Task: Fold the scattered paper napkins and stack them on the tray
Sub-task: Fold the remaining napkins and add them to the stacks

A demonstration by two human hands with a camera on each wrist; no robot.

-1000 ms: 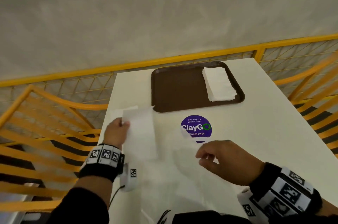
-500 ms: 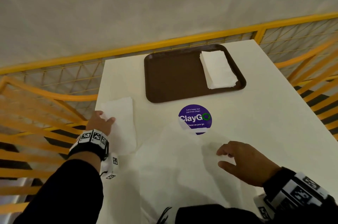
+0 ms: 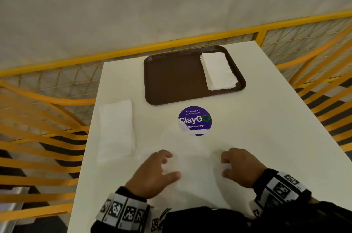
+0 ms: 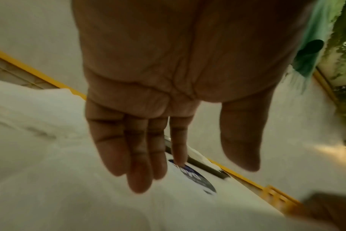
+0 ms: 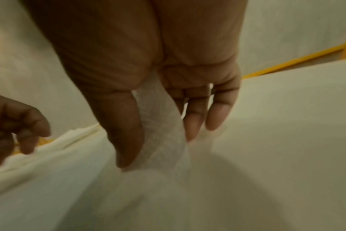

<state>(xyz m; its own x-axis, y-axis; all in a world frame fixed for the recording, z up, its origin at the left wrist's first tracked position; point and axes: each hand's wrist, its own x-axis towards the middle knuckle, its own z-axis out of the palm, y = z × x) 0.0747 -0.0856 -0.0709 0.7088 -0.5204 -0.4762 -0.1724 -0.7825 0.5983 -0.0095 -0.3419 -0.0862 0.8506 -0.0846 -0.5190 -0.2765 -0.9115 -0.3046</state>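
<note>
Thin tissue like this unfolded napkin [image 3: 192, 149] tears easily, so while our right hand [image 3: 241, 168] pinches its edge and our left hand [image 3: 152, 173] hovers relaxed, holding nothing, we'd lift gently and match corners before creasing.

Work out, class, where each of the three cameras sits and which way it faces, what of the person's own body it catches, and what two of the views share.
Head: worn on the head, facing forward and down at the white table, brown tray, napkin stack and purple sticker; shows both hands and sleeves.
Left wrist: looks along the left hand with fingers extended above the unfolded napkin.
Right wrist: looks along the right hand, pinching that napkin.
Shared: head and left wrist both show the sticker; the right wrist also catches the left hand.
</note>
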